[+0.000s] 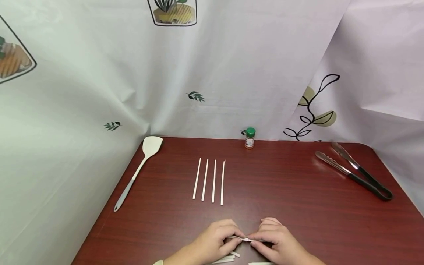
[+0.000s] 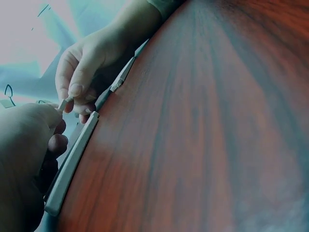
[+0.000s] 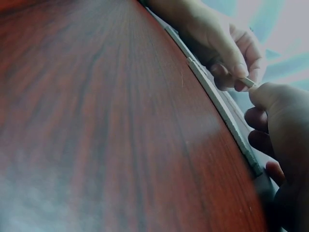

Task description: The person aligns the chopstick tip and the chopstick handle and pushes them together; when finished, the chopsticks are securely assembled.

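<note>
Both hands meet at the near side of the table, fingertips close together. The left hand (image 1: 222, 239) pinches one part of a thin white stick (image 1: 246, 239) between thumb and fingers. Pinching the same stick from the other side is the right hand (image 1: 279, 239). Only a short middle stretch of the stick shows between the fingertips, with a small dark line across it; the fingers hide the rest. Short white stick pieces (image 1: 225, 259) lie beside the left hand, and another white piece (image 1: 260, 263) lies below the right hand at the frame's bottom edge.
Several white sticks (image 1: 214, 181) lie in a row on the dark red table (image 1: 275, 184). A white spatula (image 1: 152, 146) lies at the left edge. A green-capped spice jar (image 1: 250, 138) stands at the back, and metal tongs (image 1: 357, 173) with black handles lie at the right.
</note>
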Motion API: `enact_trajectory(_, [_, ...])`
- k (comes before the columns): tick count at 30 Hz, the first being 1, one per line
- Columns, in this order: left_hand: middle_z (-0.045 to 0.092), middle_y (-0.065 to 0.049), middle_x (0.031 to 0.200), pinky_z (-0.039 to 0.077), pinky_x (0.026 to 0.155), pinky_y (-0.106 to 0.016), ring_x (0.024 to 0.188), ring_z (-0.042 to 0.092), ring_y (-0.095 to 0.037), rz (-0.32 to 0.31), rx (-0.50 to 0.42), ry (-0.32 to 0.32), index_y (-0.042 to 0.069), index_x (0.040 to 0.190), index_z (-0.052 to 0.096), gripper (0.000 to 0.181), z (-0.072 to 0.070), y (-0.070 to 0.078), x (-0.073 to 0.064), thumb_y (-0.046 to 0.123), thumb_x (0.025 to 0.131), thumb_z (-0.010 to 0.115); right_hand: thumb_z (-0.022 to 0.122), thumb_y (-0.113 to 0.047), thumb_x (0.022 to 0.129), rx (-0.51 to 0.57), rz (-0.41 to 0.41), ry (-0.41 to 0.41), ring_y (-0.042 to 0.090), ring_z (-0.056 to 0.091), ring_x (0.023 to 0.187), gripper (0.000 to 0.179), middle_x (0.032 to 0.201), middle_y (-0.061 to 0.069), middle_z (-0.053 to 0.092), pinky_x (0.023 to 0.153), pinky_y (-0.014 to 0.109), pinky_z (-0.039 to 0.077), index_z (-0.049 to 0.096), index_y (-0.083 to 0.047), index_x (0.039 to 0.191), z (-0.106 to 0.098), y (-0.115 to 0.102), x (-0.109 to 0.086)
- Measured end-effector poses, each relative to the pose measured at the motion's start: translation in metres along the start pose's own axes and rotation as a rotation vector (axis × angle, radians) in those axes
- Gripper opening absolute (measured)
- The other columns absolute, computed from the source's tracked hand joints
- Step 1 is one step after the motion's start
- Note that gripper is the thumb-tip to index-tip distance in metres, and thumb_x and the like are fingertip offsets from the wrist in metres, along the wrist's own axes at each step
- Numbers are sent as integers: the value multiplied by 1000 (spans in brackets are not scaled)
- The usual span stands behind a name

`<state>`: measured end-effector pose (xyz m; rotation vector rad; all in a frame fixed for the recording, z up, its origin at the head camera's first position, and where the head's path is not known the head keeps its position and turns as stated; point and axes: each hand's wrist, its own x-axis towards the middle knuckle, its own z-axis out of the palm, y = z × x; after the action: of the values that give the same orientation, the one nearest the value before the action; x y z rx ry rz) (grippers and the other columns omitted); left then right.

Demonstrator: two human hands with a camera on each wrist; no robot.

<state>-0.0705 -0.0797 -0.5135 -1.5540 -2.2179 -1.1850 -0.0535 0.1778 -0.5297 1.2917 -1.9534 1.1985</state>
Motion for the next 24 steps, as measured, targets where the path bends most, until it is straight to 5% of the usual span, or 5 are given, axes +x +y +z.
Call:
enact_trajectory(9, [72, 8, 102, 46, 81, -5, 91, 58, 7, 48, 16, -5, 13, 110, 77, 13, -1, -1, 1, 7, 98, 76, 72, -22, 104, -27, 7, -4, 3, 59, 77, 13, 86, -11, 68, 106, 29, 39, 81, -13, 104, -1, 2, -2])
enact_trajectory(17, [72, 6, 99, 46, 76, -4, 89, 57, 9, 22, -22, 7, 12, 107, 78, 8, 2, -3, 1, 9, 100, 75, 79, -8, 97, 69, -44, -6, 3, 56, 75, 8, 82, -9, 65, 85, 39, 47, 80, -7, 105, -4, 2, 5])
enact_trajectory(24, [72, 6, 97, 47, 79, -5, 89, 59, 7, 57, -3, 25, 13, 109, 76, 12, 2, -5, 0, 8, 98, 77, 81, -7, 94, 57, 1, -11, 3, 58, 73, 11, 83, -10, 67, 82, 38, 49, 81, -8, 105, -2, 0, 3])
